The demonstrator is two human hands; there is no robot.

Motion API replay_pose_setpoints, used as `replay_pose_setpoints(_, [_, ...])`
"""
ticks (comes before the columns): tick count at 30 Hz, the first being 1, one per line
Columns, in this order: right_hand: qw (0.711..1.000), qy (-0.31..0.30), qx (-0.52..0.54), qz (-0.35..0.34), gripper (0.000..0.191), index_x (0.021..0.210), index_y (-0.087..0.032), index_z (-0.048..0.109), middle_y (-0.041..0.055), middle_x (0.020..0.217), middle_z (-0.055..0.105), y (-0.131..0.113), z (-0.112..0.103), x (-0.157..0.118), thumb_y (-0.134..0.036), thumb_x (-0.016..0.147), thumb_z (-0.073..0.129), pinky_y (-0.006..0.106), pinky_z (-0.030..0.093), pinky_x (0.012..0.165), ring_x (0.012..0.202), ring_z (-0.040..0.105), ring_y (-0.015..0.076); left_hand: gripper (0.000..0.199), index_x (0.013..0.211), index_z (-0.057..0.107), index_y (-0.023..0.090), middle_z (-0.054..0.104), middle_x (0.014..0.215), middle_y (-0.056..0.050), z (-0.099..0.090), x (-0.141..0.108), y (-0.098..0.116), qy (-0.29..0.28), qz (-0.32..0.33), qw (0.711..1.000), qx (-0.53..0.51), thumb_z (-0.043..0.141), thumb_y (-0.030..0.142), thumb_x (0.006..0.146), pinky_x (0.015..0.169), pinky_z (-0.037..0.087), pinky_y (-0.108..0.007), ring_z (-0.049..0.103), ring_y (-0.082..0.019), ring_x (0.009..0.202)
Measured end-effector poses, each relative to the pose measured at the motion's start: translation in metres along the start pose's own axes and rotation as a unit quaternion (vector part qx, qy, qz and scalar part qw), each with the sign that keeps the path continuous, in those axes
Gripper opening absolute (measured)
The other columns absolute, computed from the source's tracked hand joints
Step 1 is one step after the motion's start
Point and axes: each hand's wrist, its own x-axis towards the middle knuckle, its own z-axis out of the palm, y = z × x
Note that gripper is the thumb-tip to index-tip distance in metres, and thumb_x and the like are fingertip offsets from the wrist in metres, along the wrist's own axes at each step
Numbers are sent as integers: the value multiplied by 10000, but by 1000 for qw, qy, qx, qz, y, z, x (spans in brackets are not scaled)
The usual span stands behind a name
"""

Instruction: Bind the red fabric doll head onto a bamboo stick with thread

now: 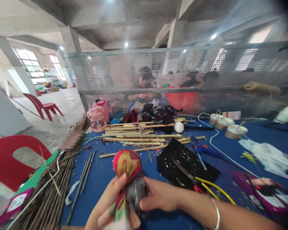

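Patterned cloth bundle [127,164] is in front of you, low over the middle of the blue counter [98,179]. At far left, a long pile of thin brown sticks [54,195] lies along the counter's edge, with a few dark rods [83,180] beside it. Your left hand [115,190] has its grip closed on the bundle, thumb just below the rounded top. Pale canes [134,140] lie behind. Your right hand [159,195] has its grip round a dark grey ball [136,191] against the bundle. Further right, open scissors [186,171] lie partly on black cloth [180,155], near a blue glue gun [207,150].
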Motion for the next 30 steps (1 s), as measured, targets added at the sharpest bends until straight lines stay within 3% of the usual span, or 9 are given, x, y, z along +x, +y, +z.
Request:
replay_pose_setpoints(5, [999, -35, 29, -27, 841, 1170, -249, 472, -29, 849, 606, 9, -17, -6, -407, 446, 870, 157, 421, 486, 597, 536, 73, 381, 967, 642, 35, 723, 799, -151, 14, 14, 9, -44, -8, 999, -17, 597, 380, 812, 661, 554, -326, 692, -237, 661])
replay_pose_setpoints(9, [976, -108, -166, 90, 455, 923, -156, 626, -101, 489, 439, -7, -48, -18, -394, 575, 797, 146, 240, 371, 404, 334, 35, 404, 896, 661, 53, 732, 766, -125, 3, -5, 23, -52, -36, 997, -41, 640, 435, 766, 525, 550, -260, 698, -232, 655])
replay_pose_setpoints(15, [955, 30, -279, 97, 339, 764, -137, 611, -86, 484, 409, -73, -115, -26, -467, 696, 650, 174, 186, 397, 413, 278, 38, 398, 1081, 613, 104, 740, 810, -105, -19, -22, 36, 0, -38, 998, -53, 602, 394, 809, 546, 573, -303, 705, -236, 649])
replay_pose_setpoints(17, [915, 66, -379, 118, 300, 750, -152, 632, -64, 496, 452, -85, -132, -22, -450, 722, 618, 191, 225, 424, 428, 328, 54, 402, 1130, 588, 66, 737, 797, -129, -19, -21, 37, 35, -40, 998, -43, 554, 353, 851, 547, 566, -280, 699, -216, 610])
replay_pose_setpoints(19, [835, 97, -511, 178, 251, 671, -154, 651, -17, 526, 534, -90, -139, -19, -402, 710, 635, 223, 303, 473, 473, 444, 97, 412, 1162, 571, 38, 734, 838, -154, -17, -19, 39, 56, -29, 997, -34, 537, 321, 864, 567, 559, -260, 697, -205, 613])
replay_pose_setpoints(21, [750, 159, -608, 206, 199, 716, -156, 681, 53, 673, 639, -88, -131, -19, -347, 658, 689, 278, 391, 574, 624, 577, 189, 411, 1161, 577, 33, 728, 898, -167, -14, -19, 40, 63, -9, 998, -25, 549, 308, 856, 600, 558, -257, 701, -211, 662])
replay_pose_setpoints(23, [718, 237, -644, 116, 354, 946, -171, 676, 114, 966, 660, -83, -104, -20, -351, 643, 715, 334, 435, 708, 854, 610, 268, 415, 1141, 597, 38, 720, 955, -170, -11, -19, 39, 57, 6, 998, -15, 571, 321, 839, 646, 556, -263, 702, -224, 743])
replay_pose_setpoints(26, [772, 208, -591, -110, 484, 1125, -197, 590, 109, 1171, 588, -69, -42, -20, -449, 718, 660, 331, 440, 835, 1001, 576, 243, 408, 1060, 641, 36, 720, 948, -161, -4, -19, 31, 54, 16, 998, 4, 630, 344, 793, 686, 545, -265, 693, -223, 773])
replay_pose_setpoints(30, [871, 59, -459, -164, 553, 1165, -181, 552, 81, 1120, 631, -40, 18, -10, -394, 679, 710, 323, 437, 851, 982, 583, 230, 340, 908, 679, 67, 727, 804, -105, 0, -19, 17, 80, 46, 996, 20, 728, 333, 701, 670, 529, -259, 671, -187, 676])
